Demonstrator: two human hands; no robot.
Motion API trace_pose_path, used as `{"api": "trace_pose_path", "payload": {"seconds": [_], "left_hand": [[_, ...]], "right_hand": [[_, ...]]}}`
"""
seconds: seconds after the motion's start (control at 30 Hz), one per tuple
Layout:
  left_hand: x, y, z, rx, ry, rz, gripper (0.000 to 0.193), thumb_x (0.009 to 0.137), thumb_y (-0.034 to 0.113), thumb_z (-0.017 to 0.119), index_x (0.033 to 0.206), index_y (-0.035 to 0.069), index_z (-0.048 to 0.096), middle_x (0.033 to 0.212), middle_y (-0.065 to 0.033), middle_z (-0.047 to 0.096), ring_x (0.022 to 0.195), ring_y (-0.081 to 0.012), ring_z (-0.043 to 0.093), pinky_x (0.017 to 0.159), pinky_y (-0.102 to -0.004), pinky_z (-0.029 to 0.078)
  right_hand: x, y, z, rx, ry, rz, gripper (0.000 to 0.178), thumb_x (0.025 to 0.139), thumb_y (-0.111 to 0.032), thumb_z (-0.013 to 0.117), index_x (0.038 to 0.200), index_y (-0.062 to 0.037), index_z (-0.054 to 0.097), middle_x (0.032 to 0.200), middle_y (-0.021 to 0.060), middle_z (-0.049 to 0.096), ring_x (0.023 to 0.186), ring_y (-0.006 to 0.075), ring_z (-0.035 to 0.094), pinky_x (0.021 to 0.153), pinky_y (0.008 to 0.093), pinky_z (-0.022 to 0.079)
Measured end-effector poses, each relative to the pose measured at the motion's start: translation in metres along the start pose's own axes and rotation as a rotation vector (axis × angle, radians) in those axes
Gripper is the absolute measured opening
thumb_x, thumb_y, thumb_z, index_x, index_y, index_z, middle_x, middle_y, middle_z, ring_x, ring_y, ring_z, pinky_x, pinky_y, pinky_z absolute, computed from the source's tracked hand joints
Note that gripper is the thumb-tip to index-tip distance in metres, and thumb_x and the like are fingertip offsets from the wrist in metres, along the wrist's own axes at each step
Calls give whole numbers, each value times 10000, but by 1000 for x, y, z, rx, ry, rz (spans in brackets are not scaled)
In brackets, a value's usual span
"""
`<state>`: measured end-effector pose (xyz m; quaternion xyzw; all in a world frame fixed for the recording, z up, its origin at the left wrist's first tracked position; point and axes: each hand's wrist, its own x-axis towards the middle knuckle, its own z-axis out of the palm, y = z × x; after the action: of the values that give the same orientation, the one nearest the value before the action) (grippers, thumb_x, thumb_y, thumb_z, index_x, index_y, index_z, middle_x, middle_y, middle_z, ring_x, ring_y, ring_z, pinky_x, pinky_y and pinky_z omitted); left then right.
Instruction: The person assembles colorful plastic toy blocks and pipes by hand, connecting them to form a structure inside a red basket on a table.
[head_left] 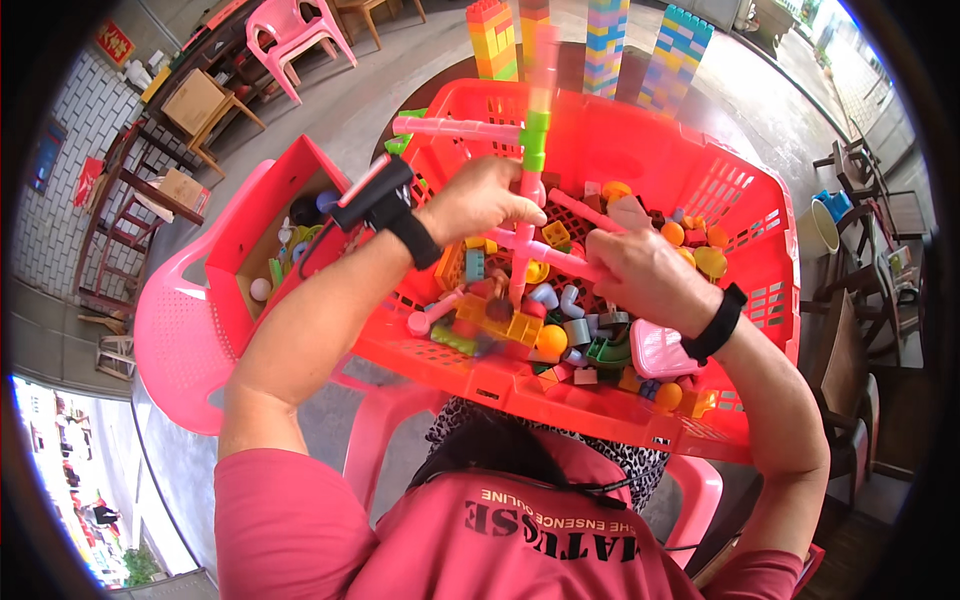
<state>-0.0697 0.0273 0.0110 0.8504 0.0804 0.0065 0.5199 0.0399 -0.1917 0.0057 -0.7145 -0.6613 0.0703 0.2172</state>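
Note:
Over a red plastic basket [680, 150], I hold an upright toy pipe structure [536, 140] made of pink and green tube pieces with side branches. My left hand [480, 205] grips its middle, thumb across the pink upright, below a pink branch pointing left. My right hand [650, 265] closes round the pink branches on the right side. The structure's top end is blurred. Beneath, the basket holds loose blocks, grey elbow pipes [570, 302], an orange ball [551, 341], a yellow block piece [525, 327] and a pink basket-like toy [662, 348].
Tall block towers, one yellow and orange [492, 42] and one blue and yellow [676, 60], stand behind the basket on a round dark table [455, 72]. At left, a red box [300, 165] with small toys rests on a pink chair [175, 340]. Wooden furniture [850, 310] stands at right.

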Motion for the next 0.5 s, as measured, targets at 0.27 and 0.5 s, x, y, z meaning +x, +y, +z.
{"api": "trace_pose_path", "payload": {"seconds": [0.27, 0.5], "left_hand": [[-20, -3, 5, -142, 45, -48, 144, 811, 36, 701, 928, 13, 621, 832, -22, 645, 780, -120, 649, 730, -279, 526], [-23, -12, 10, -120, -50, -127, 140, 801, 56, 712, 883, 18, 604, 814, -18, 635, 747, -107, 630, 699, -277, 515]], "right_hand": [[-1, -1, 6, 26, -89, -40, 207, 747, -47, 621, 866, -9, 456, 740, 187, 560, 768, 391, 588, 660, 468, 456], [-5, -1, 23, 19, -189, -51, 206, 754, -60, 615, 885, -3, 466, 740, 176, 572, 764, 375, 614, 655, 463, 482]]}}
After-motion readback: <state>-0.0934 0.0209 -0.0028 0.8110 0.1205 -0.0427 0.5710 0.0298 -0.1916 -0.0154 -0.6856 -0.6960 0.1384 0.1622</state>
